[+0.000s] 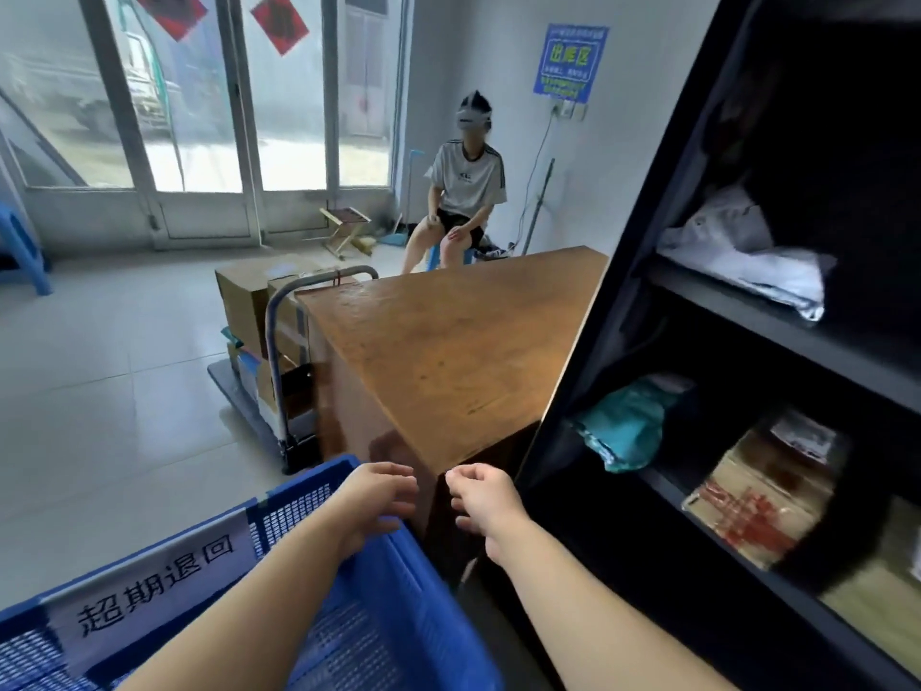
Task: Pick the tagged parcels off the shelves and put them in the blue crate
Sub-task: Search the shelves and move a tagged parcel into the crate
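A blue mesh crate (pixel 423 605) with a white paper label stands at the bottom left. My left hand (pixel 374 501) hovers over its far right corner, fingers loosely curled and holding nothing. My right hand (pixel 483 506) hangs beside it, in front of the black shelf unit (pixel 663 271), fingers loosely bent and empty. On the shelves at right lie a white plastic parcel (pixel 747 261), a teal bag parcel (pixel 623 426) and a cardboard box with red print (pixel 762 496). I cannot make out any tags on them.
A brown wooden desk (pixel 448 351) stands between the crate and the shelf unit. Beyond it a platform trolley (pixel 279 351) carries stacked cardboard boxes. A person sits on a stool (pixel 463 192) by the back wall. A blue stool (pixel 20 251) is at far left.
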{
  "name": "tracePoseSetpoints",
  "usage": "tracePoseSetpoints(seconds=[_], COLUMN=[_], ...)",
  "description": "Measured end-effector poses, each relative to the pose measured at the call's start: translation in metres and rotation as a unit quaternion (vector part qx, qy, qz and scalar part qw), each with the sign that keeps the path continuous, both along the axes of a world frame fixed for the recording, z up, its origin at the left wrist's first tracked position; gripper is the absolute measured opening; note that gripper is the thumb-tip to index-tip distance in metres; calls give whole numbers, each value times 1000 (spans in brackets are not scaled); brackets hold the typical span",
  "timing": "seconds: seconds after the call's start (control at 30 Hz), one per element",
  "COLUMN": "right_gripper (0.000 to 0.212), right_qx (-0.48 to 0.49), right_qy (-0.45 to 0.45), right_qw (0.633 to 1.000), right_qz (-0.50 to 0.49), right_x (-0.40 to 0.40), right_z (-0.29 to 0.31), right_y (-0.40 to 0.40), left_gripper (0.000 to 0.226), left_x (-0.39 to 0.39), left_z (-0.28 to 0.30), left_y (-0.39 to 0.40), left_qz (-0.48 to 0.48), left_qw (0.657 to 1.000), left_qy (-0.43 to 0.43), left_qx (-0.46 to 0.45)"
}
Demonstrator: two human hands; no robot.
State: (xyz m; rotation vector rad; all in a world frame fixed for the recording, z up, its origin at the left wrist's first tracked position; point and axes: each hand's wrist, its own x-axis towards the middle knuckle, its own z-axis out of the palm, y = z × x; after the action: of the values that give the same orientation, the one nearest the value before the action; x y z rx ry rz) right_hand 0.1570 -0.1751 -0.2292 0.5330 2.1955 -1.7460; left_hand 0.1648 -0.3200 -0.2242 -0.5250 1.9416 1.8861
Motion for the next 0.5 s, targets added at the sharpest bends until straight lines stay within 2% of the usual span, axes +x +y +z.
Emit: tracePoseSetpoints(seconds=[0.17, 0.33, 0.5], right_gripper=[12, 11, 8], right_qx=[5, 9, 18], right_qy=[33, 69, 107], right_qw=[997, 988, 971], right_qz=[-67, -141, -215], right_x=[25, 57, 100], right_z=[45, 89, 122], right_y=[56, 121, 192], left_gripper=[26, 16, 18], left_x=[-1, 8, 33], left_z=[42, 83, 114], left_y=[55, 125, 204], left_qz=[-77, -156, -238], left_qw=[996, 985, 966], left_qy=[27, 63, 88], left_qx=[40, 36, 50])
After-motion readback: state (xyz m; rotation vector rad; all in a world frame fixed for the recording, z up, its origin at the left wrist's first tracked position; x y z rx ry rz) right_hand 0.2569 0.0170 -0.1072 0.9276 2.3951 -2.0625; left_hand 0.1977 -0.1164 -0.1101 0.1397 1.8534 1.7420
